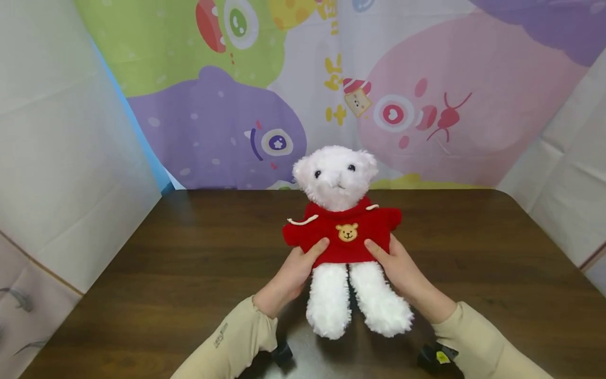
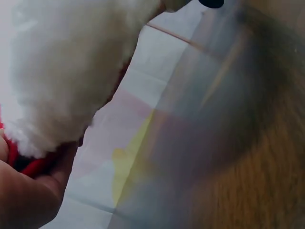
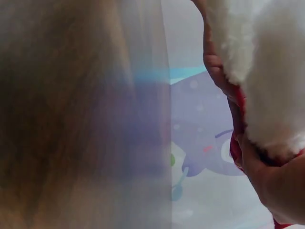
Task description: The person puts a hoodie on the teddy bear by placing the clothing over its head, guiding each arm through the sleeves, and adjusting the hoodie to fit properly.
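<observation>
A white plush teddy bear [image 1: 333, 181] in a red hoodie [image 1: 343, 252] with a small bear patch is held upright in both hands, facing the head camera. My left hand [image 1: 302, 266] grips the lower side of the hoodie, thumb on its front. On the opposite side my right hand [image 1: 397, 266] holds it the same way. The bear's fluffy legs [image 1: 329, 300] hang down between my wrists. In the left wrist view a white leg [image 2: 71, 67] fills the upper left; in the right wrist view another leg [image 3: 276, 86] shows at the right. Fingers behind the bear are mostly hidden in the head view.
A dark brown wooden table [image 1: 213, 237] lies beneath the bear. Behind it hangs a curtain [image 1: 322, 95] with colourful cartoon figures, and pale cloth panels [image 1: 71, 131] stand at the sides. Black wrist devices [image 1: 283, 353] sit under the sleeves.
</observation>
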`<state>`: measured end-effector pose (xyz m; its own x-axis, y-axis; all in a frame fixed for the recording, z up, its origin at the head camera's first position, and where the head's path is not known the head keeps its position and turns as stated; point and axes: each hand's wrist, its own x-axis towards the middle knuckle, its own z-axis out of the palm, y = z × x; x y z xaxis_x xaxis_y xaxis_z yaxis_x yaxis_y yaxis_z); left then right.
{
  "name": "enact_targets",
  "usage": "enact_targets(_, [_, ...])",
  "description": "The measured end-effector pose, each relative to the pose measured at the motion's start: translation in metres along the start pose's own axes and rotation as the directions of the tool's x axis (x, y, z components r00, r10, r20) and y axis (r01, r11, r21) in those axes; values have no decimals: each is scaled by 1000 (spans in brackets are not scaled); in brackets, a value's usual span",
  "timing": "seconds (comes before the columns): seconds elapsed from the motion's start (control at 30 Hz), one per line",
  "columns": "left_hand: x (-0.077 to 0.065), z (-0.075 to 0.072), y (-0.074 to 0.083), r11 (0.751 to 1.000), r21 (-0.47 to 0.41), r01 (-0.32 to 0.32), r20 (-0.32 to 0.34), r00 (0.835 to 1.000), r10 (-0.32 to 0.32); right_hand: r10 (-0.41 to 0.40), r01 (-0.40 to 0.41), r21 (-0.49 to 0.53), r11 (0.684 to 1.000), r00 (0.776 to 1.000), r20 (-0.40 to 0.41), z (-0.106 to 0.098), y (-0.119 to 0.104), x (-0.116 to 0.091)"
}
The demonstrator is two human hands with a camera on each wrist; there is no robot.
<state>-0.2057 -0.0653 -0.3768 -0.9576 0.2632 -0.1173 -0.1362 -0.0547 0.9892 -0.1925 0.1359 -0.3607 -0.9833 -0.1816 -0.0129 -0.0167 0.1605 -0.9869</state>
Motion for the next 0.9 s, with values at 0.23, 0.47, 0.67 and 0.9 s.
enact_targets(0.23, [-3, -7, 3, 996, -71, 49, 122, 992, -40, -46, 9, 278, 961, 991, 124, 1, 0, -3])
enact_targets(0.47, [-5, -5, 4, 997, -71, 16, 215, 977, 0, 16, -58, 207, 977, 980, 199, 6, 1, -10])
enact_targets(0.67, [-7, -1, -1, 998, -62, 7, 225, 974, 7, 93, -110, 41, 993, 950, 297, 8, 5, -15])
enact_targets(0.9, [-6, 6, -4, 992, -116, 48, 193, 981, -25, 170, -157, -66, 985, 923, 344, -4, 2, -15])
